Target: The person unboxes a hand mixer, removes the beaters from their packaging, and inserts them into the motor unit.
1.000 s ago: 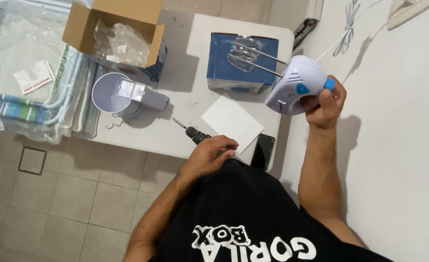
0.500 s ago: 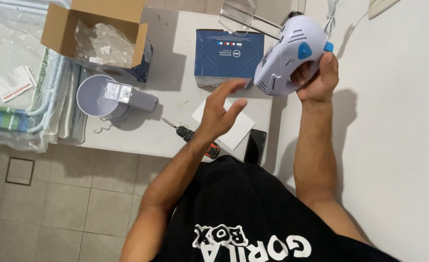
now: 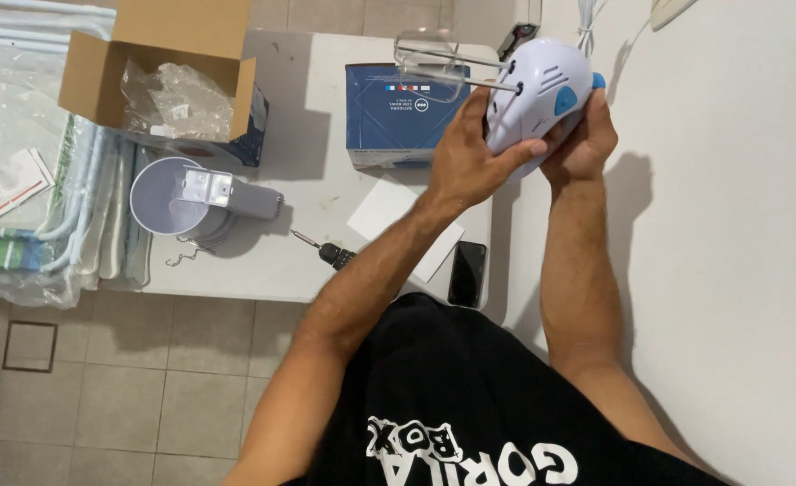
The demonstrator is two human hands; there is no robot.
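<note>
I hold a white hand mixer [image 3: 542, 85] with blue buttons up above the right end of the white table [image 3: 299, 261]. Its metal beaters [image 3: 429, 65] point left over a blue box [image 3: 398, 112]. My right hand [image 3: 582, 135] grips the mixer body from the right and below. My left hand [image 3: 470, 153] clasps the mixer's front end near the beater shafts.
On the table lie a screwdriver [image 3: 326, 252], a white sheet of paper [image 3: 398, 220], a black phone [image 3: 467, 273], a round grey stand with bowl [image 3: 191, 198] and an open cardboard box [image 3: 159, 67] with plastic bags. Plastic-wrapped bundles [image 3: 47, 207] lie left. A white wall is on the right.
My left hand rose from the table near the screwdriver and took hold of the mixer's front. The mixer stayed raised in my right hand.
</note>
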